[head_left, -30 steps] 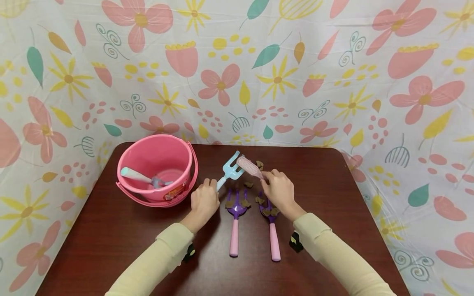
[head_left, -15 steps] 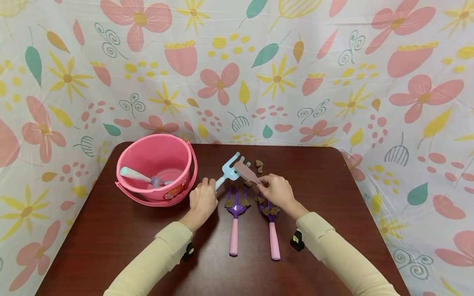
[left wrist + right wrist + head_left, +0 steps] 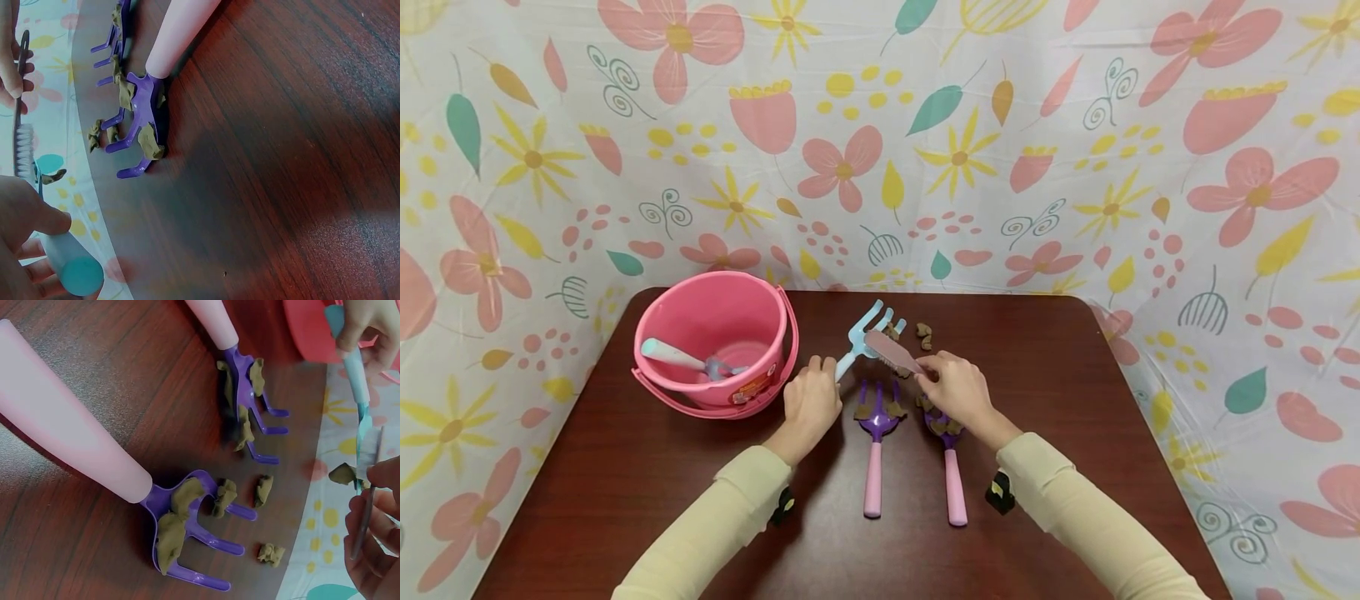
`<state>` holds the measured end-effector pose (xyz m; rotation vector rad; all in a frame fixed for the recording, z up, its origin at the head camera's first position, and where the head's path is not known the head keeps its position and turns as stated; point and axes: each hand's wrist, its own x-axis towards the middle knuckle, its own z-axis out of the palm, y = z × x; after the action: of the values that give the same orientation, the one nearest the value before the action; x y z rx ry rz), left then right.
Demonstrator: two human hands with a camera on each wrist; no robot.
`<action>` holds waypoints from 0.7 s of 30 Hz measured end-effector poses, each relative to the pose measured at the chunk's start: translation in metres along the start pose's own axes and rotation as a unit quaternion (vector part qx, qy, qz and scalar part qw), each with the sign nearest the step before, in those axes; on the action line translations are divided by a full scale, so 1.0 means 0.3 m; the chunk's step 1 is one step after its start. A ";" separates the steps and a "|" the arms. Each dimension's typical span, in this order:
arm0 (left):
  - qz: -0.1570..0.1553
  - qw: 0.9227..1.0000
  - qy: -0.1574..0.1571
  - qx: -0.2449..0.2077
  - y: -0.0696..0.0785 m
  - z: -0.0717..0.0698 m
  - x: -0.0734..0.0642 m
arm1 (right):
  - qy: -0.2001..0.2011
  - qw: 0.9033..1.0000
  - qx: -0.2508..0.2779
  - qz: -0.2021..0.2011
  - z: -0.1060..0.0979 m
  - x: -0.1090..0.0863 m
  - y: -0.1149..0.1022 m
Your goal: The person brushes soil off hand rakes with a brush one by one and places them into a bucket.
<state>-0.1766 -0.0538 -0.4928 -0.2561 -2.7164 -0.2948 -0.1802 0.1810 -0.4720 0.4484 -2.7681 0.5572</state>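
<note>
My left hand [image 3: 811, 400] grips a light blue toy garden fork [image 3: 857, 337] by its handle, tines pointing away from me. In my right hand [image 3: 958, 387] is a pink brush [image 3: 891, 350], pinched by its thin handle, its white bristles [image 3: 25, 150] against the fork's head. A brown clay lump [image 3: 342, 474] clings to the blue fork. Below lie two purple garden forks with pink handles, the left one [image 3: 873, 479] and the right one [image 3: 954, 487]. Both have brown clay stuck on their heads; my right hand partly covers the right one's tines.
To the left stands a pink bucket [image 3: 715, 292] with another blue-handled tool [image 3: 673, 354] leaning inside. Loose clay bits [image 3: 924, 333] lie on the dark wooden table [image 3: 1037, 358] beyond the brush. A flowered cloth [image 3: 962, 208] hangs behind the table.
The brush has slid from the blue fork's tines down toward the base of its head, turning bristles down. Clay now shows between the tines. My left hand keeps its hold.
</note>
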 end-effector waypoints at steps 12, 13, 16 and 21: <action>-0.004 1.000 -0.007 -0.003 0.001 0.000 -0.008 | 0.069 0.997 -0.021 0.014 -0.017 0.023 0.032; -0.003 1.000 -0.008 -0.003 0.001 0.000 -0.009 | 0.067 0.997 -0.020 0.017 -0.017 0.023 0.033; -0.003 1.000 -0.009 -0.003 -0.001 0.000 -0.010 | 0.047 0.999 -0.017 0.021 -0.014 0.019 0.031; -0.003 1.000 -0.004 -0.003 -0.003 -0.001 -0.004 | 0.017 1.000 -0.009 0.020 -0.008 0.012 0.017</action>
<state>-0.1755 -0.0549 -0.4931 -0.2522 -2.7242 -0.3029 -0.1848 0.1858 -0.4703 0.3763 -2.7534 0.5449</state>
